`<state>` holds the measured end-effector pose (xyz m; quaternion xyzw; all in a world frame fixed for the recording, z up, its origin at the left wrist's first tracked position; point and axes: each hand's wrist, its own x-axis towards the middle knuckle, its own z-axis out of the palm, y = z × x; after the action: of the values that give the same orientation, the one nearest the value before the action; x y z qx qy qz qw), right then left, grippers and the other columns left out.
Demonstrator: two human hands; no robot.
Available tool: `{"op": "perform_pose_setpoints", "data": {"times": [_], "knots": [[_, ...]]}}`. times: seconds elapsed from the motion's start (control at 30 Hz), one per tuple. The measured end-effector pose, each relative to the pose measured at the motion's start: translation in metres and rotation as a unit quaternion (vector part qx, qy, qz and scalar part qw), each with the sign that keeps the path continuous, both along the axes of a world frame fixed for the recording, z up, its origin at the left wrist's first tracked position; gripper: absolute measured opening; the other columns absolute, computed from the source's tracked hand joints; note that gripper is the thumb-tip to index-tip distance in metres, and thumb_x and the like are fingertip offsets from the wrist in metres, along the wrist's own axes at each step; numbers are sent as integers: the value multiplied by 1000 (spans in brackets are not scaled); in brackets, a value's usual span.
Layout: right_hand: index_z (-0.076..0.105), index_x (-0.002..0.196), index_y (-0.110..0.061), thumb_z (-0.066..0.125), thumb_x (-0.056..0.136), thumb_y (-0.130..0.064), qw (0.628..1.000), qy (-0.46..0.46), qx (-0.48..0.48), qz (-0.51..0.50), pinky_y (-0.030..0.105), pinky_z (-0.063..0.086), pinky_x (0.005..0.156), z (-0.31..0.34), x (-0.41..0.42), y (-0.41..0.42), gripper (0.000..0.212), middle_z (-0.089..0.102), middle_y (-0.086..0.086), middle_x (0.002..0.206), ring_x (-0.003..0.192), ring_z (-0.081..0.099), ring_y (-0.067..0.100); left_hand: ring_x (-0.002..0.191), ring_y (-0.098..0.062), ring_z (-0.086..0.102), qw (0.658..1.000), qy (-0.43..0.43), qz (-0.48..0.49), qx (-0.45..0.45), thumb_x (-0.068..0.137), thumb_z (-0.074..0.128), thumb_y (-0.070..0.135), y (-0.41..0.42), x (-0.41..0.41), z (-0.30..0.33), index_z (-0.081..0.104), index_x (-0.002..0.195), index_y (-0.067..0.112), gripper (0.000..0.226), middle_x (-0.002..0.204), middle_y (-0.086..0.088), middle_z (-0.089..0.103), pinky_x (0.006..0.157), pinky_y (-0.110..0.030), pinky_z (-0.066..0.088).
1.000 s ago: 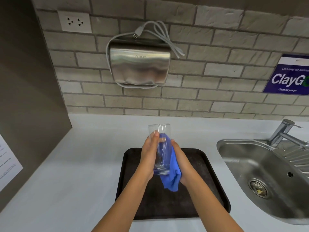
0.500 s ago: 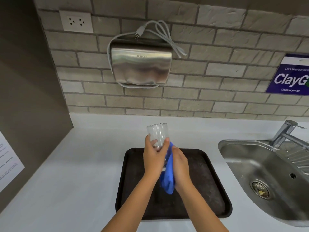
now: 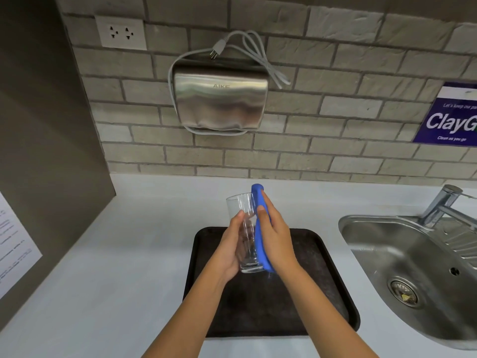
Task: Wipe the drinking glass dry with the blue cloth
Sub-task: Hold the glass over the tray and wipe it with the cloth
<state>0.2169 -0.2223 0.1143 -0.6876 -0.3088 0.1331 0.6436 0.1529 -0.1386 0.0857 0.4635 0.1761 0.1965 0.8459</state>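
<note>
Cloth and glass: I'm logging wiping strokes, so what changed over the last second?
The right hand slid the cloth up the glass's side, from hanging below the base to poking above the rim. The left hand shifted its grip but kept holding the glass. Both stayed above the tray; sink unchanged.

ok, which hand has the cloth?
The right hand, pressing the blue cloth flat against the side of the glass. The left hand grips the glass bare.

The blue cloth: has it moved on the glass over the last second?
Yes. The blue cloth has slid up the glass, from hanging below its base over the tray to topping its rim.
</note>
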Motion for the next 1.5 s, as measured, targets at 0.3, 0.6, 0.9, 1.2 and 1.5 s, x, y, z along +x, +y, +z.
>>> {"op": "perform_pose_setpoints", "data": {"times": [0.3,0.6,0.9,1.2,1.5], "knots": [[24,147,-48,26,101,-46,924,-325,-173,-97,11,30,90,-20,-28,1,47,3,-22,161,129,38,5,94,13,64,980,73,75,166,108,36,37,-5,6,-2,55,137,28,36,120,19,59,68,-7,50],[51,134,-41,41,99,-45,996,80,28,-23,9,48,81,2,6,-2,36,60,-16,127,106,62,-4,107,-30,74,998,37,35,33,83,61,56,-13,2,11,69,124,16,59,114,-16,77,90,-41,60],[66,111,-18,45,92,-57,970,241,-22,5,35,55,74,-15,20,-9,48,73,0,94,83,69,15,104,-32,72,986,105,119,59,93,56,57,-6,22,11,67,127,13,57,112,-17,73,99,-49,57],[47,133,-50,38,95,-58,994,75,-11,-78,32,51,99,-36,1,-4,40,63,-14,128,110,63,3,85,-4,69,962,125,133,203,87,71,49,-12,26,-2,40,149,29,72,96,14,65,61,-12,54],[66,118,-36,47,96,-48,989,145,9,-20,42,53,97,-39,9,-8,31,74,-4,107,101,70,13,100,-24,76,996,68,56,-10,94,59,51,0,21,-1,64,132,15,52,123,-15,74,75,-33,62]]}}
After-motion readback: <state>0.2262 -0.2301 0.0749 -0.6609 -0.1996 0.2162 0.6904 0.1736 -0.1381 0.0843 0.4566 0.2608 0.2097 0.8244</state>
